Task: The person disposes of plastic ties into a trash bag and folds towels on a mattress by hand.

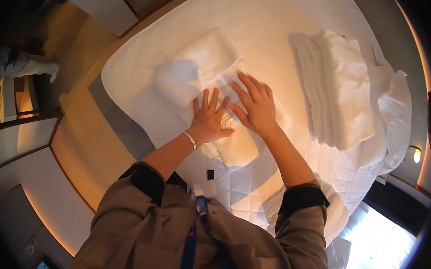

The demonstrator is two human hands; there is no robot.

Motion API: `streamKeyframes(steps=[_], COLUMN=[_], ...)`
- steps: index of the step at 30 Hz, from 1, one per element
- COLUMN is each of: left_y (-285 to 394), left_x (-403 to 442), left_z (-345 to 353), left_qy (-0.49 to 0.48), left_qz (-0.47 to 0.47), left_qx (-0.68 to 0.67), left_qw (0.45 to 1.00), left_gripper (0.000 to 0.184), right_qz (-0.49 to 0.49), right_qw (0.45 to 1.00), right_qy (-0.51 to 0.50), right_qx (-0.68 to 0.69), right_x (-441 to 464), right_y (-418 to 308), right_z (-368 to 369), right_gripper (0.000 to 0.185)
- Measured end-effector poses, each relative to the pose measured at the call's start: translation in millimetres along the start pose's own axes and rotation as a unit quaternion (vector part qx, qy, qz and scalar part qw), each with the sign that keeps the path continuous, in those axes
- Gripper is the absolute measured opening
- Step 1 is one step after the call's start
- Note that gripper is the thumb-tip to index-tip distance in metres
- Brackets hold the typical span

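Observation:
A white towel (238,147), partly folded, lies on the white quilted bed (277,14). My left hand (209,119) rests flat on it with fingers spread. Just to the right, my right hand (255,102) is at the towel with its fingers apart; it is slightly blurred, and I cannot tell whether it presses or hovers. Neither hand grips anything. The far part of the towel (211,54) spreads out beyond my fingers, with loose creases in it.
A stack of folded white towels (344,91) sits on the bed to the right, near rumpled white bedding (393,110). A small lit lamp (416,155) is on the right. At the far left, a person's light trouser leg (31,66) shows.

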State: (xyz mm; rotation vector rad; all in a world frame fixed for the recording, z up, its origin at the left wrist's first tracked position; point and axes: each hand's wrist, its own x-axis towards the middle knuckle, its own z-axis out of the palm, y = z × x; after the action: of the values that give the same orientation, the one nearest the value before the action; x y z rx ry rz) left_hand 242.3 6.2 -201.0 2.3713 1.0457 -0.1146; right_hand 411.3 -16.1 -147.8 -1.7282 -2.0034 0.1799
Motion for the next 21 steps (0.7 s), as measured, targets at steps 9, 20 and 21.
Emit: streamKeyframes(steps=[9, 20, 21], left_y=[5, 0, 5], left_x=[-24, -34, -35], left_z=[22, 33, 29], left_qy=[0.013, 0.1, 0.099], left_qz=[0.022, 0.013, 0.017], left_qx=[0.119, 0.114, 0.106], left_qw=[0.993, 0.988, 0.989], left_gripper=[0.063, 0.045, 0.045], right_qz=[-0.056, -0.061, -0.078], right_qw=[0.987, 0.972, 0.97], right_qy=[-0.1, -0.176, -0.179], right_qx=[-0.108, -0.141, -0.142], right_x=[62, -45, -45], right_y=[74, 73, 71], right_z=[91, 21, 19], right_gripper=[0.063, 0.059, 0.06])
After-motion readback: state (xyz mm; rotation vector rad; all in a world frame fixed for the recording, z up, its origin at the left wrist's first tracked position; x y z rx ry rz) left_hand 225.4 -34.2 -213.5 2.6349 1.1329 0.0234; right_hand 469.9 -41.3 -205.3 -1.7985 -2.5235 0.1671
